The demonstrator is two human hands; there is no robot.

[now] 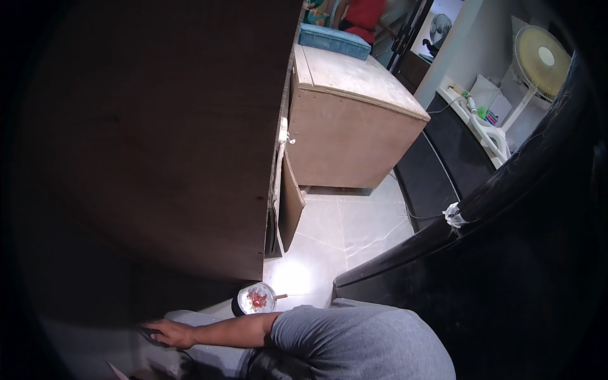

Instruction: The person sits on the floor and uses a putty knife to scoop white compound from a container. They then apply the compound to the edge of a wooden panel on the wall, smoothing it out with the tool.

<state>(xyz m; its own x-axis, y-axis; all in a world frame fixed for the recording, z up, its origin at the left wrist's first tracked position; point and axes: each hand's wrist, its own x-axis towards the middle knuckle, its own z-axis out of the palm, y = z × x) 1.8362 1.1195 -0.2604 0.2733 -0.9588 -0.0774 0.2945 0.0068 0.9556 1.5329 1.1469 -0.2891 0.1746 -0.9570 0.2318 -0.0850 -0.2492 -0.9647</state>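
My right hand (pixel 168 334) reaches left across the lower edge, its bare forearm coming out of a grey short sleeve. Its fingers curl around a dark, flat thing (pixel 149 330) in the shadow beside the large dark wooden panel. What kind of thing it is I cannot make out. Behind the forearm, on the floor, stands a round dark tub (pixel 237 308) with a pale inside and orange-red stuff in it. A short brown stick (pixel 280 296) juts out at its right. My left hand is out of sight.
The dark panel (pixel 158 158) rises on the left. Ahead stands a wooden cabinet (pixel 354 136) with a blue case (pixel 332 41) on top; a loose board (pixel 290 202) leans nearby. Black curved furniture (pixel 443 278) borders the tiled floor at right. A fan (pixel 541 60) and a person in red (pixel 364 19) are farther off.
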